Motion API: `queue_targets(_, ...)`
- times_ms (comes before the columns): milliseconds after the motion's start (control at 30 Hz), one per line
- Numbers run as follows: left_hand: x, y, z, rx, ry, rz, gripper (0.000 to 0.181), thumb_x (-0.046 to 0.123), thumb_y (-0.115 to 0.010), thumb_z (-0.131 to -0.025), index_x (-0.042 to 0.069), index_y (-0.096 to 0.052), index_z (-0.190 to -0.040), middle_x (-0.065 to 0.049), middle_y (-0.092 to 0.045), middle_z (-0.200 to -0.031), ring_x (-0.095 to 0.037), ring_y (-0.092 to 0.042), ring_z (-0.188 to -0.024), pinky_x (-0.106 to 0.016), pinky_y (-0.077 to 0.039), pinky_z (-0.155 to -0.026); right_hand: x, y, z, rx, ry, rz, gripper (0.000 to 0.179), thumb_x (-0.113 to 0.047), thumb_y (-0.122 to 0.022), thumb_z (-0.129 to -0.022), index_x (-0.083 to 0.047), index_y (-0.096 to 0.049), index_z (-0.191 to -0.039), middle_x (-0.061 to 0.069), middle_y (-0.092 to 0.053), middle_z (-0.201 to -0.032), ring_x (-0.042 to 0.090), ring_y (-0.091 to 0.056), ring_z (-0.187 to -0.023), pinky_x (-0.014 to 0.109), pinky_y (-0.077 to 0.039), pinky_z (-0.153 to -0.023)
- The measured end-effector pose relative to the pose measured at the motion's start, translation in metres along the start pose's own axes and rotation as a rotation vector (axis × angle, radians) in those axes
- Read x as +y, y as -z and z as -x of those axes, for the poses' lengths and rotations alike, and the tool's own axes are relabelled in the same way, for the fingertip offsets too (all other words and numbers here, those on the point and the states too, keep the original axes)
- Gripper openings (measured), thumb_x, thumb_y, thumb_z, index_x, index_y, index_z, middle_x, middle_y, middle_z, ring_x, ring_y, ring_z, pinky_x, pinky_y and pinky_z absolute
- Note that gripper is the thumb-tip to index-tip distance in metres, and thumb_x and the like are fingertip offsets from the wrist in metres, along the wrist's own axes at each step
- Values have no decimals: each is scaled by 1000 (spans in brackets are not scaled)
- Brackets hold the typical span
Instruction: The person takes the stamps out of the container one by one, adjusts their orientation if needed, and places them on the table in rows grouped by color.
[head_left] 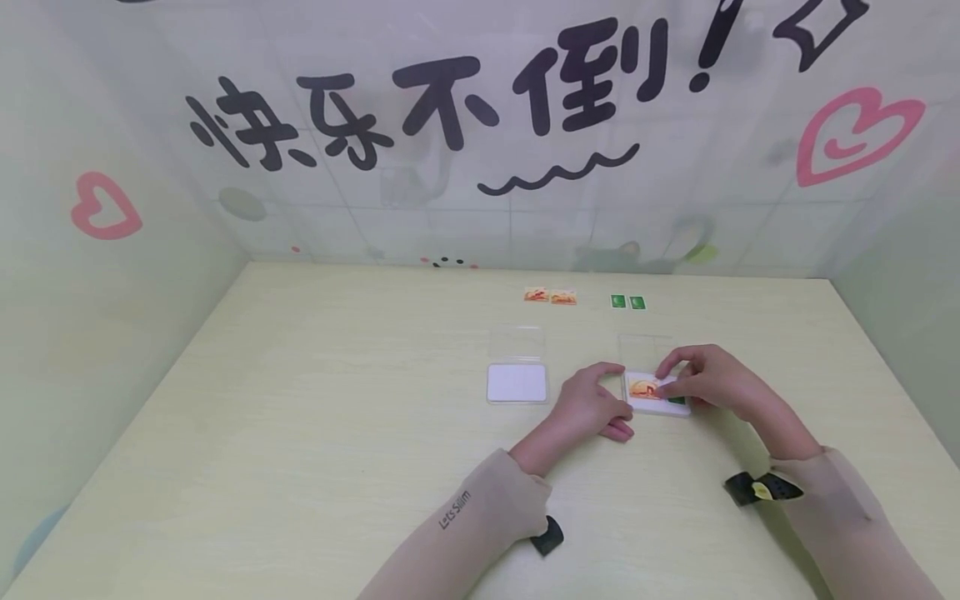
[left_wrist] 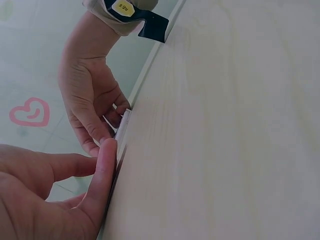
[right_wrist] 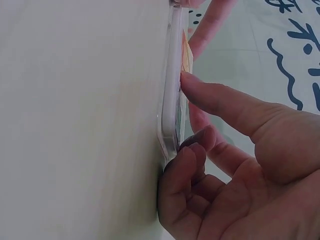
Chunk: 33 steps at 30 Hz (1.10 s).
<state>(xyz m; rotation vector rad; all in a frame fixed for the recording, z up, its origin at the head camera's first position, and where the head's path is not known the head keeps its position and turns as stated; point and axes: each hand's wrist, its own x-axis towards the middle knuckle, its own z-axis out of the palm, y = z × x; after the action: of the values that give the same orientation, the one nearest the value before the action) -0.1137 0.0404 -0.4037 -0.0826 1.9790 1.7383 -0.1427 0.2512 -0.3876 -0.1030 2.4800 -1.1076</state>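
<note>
A clear plastic case [head_left: 658, 410] with a white insert lies on the table in front of both hands, its transparent lid [head_left: 637, 346] folded back behind it. My left hand [head_left: 592, 400] grips the case's left end, index finger at the far corner and thumb at the near one. Inside lies an orange picture stamp [head_left: 641, 390], and in the right wrist view its edge stands slightly raised. The thumb and index finger of my right hand [head_left: 708, 379] pinch that stamp's right edge. Partly hidden under this hand, a green stamp [head_left: 677, 401] shows in the case.
To the left lies a second clear case [head_left: 517, 383] with a white insert and its lid [head_left: 516, 340] back. Farther off are two orange stamps, one [head_left: 536, 295] beside another [head_left: 563, 297], and two green stamps [head_left: 618, 302]. A printed curtain [head_left: 450, 217] borders the table's back.
</note>
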Motion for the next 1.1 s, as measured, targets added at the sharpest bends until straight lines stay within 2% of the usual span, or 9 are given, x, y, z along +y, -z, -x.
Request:
queue_targets(533,0,0,1,-1,-2,-7,59,-9,-72,-93,11,-57,-147,-8,-66,-79,-22,-73,-61,-29,-62,-59,-1,-1,-1,27,13,15,17,-10,-77,-94,1,-69,-103,1,-49,-78,18,-47,-70,26,-40,-58)
queue_targets(1100,3,0,2,8,14,-15,60,-9,-72,-93,12,-58,-147,-8,-66,-79,-21,-72,-60,-29,-61,-58,-4,5,2,0,19,49,17,-15,-72,-100,0,-69,-106,4,-57,-89,22,-50,-82,28,-43,-66)
